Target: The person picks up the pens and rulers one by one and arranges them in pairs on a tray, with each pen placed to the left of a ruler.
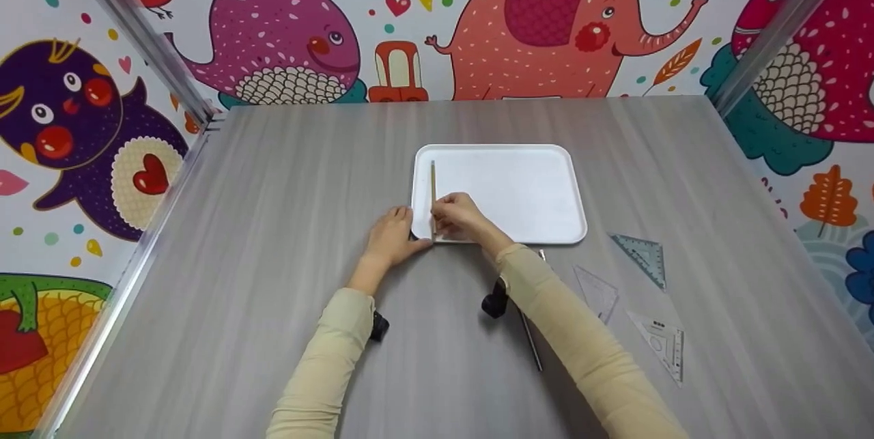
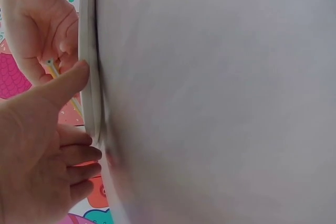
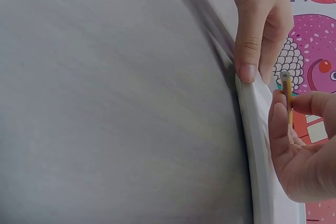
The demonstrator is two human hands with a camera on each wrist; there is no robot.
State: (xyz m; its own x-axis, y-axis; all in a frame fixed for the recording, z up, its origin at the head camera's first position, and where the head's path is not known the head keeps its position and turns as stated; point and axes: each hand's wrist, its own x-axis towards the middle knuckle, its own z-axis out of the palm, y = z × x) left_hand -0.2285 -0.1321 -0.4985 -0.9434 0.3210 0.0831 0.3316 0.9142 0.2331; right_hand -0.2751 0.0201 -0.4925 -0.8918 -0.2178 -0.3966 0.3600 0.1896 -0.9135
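Observation:
On the table (image 1: 287, 186) lies a white tray (image 1: 505, 193) with rounded corners. My left hand (image 1: 391, 235) rests at its front left corner, thumb along the front rim and fingers by the left side. The left wrist view shows that thumb touching the rim (image 2: 90, 100). Between thumb and fingers, my right hand (image 1: 464, 215) pinches a thin yellow pencil (image 1: 433, 183) over the tray's left part. The pencil runs nearly parallel to the left rim. One grey end of the pencil (image 3: 285, 76) points towards the camera in the right wrist view.
Right of the tray lie three clear triangular set squares: a bluish one (image 1: 645, 260), a faint one (image 1: 597, 292) and a third (image 1: 664, 345) nearer the front. Partly under the right forearm is a thin dark rod (image 1: 532, 345). A patterned wall (image 1: 546, 22) borders the table.

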